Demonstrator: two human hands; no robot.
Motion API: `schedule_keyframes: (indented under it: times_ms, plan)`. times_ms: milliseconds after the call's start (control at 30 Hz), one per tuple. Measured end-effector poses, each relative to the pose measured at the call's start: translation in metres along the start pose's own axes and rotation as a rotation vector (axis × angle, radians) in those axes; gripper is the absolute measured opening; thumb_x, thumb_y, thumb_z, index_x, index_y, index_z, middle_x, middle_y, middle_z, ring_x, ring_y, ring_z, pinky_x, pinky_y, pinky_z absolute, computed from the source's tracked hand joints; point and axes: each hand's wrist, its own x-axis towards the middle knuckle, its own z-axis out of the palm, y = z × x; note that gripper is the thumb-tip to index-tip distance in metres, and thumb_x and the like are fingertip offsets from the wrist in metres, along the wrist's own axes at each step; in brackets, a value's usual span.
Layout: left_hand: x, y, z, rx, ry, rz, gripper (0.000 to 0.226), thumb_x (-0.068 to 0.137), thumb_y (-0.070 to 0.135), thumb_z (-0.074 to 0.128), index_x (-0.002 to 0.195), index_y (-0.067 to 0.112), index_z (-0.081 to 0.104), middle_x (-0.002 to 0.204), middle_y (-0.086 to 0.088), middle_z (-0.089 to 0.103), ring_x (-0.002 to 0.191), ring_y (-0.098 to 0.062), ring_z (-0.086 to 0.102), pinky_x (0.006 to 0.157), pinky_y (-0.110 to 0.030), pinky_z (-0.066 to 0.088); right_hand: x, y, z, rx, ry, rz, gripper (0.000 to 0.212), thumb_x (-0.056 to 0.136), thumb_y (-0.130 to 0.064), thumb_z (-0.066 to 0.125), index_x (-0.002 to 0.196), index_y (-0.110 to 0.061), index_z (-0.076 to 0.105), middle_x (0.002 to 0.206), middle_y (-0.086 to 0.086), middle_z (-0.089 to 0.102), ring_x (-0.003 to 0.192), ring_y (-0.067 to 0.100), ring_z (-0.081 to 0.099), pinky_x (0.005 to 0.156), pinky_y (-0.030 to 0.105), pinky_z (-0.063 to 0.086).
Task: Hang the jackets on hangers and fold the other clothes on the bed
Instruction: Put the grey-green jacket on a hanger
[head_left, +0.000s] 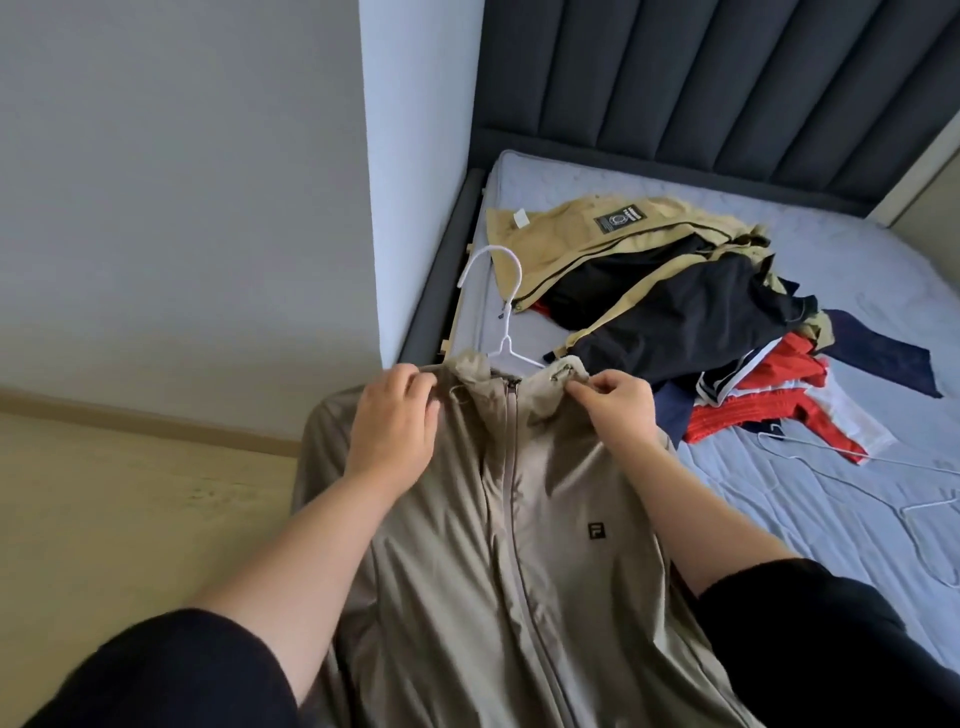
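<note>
Jacket (519, 597) collar (540, 397) pinched by left hand (392, 421), right hand (618, 410) fingers (602, 385); chest logo (598, 531) reads F.

head cam, looks fwd/down, close over bed (779, 493)

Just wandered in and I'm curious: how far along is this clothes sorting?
Early. The taupe jacket is zipped with a white hanger in its neck; the left hand and right hand pinch its collar. Still to do: the tan and black jacket and the red, white and navy clothes lie in an unfolded heap on the mattress, a spare hanger beside them.
</note>
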Motion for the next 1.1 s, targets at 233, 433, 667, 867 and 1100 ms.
schedule_keyframes:
  times_ms: [233,433,667,867,1100]
  plan:
    - [0.056,-0.017,-0.096,0.075,0.218,-0.053,0.035,0.092,0.027,0.056,0.118,0.004,0.057,0.107,-0.015,0.063,0.097,-0.037,0.057,0.085,-0.046,0.04,-0.012,-0.131,0.005,0.164,0.078,-0.182,0.022,0.074,-0.031,0.079,0.064,-0.02,0.064,0.057,-0.01,0.058,0.061,0.008,0.054,0.062,0.028,0.046]
    - [0.08,-0.048,-0.208,-0.046,0.326,-0.178,0.037,0.095,0.044,0.039,0.093,0.013,0.06,0.069,0.005,0.055,0.07,-0.026,0.053,0.065,-0.033,0.035,-0.043,-0.245,0.011,0.211,0.113,-0.372,0.019,0.074,-0.034,0.077,0.067,-0.026,0.062,0.067,-0.01,0.063,0.08,0.02,0.062,0.08,0.04,0.051]
    - [0.078,-0.1,-0.334,0.137,0.32,-0.339,0.036,0.092,0.035,0.056,0.066,0.013,0.045,0.064,-0.006,0.054,0.071,-0.035,0.053,0.057,-0.034,0.033,-0.098,-0.353,0.034,0.334,0.136,-0.529,0.016,0.074,-0.035,0.077,0.074,-0.023,0.066,0.076,-0.003,0.067,0.086,0.023,0.06,0.084,0.038,0.049]
    - [0.065,-0.161,-0.442,0.261,0.485,-0.457,0.043,0.091,0.028,0.058,0.059,0.015,0.032,0.064,-0.005,0.047,0.066,-0.029,0.041,0.057,-0.032,0.026,-0.149,-0.462,0.088,0.429,0.08,-0.687,0.018,0.079,-0.031,0.071,0.089,-0.028,0.056,0.076,-0.008,0.062,0.088,0.019,0.05,0.084,0.033,0.039]
    - [0.044,-0.3,-0.518,0.305,0.638,-0.654,0.021,0.088,0.021,0.061,0.07,0.013,0.056,0.077,-0.015,0.063,0.078,-0.036,0.056,0.061,-0.033,0.036,-0.176,-0.58,0.234,0.265,-0.171,-0.892,0.026,0.09,-0.045,0.049,0.1,-0.025,0.063,0.077,-0.007,0.066,0.091,0.022,0.059,0.1,0.039,0.036]
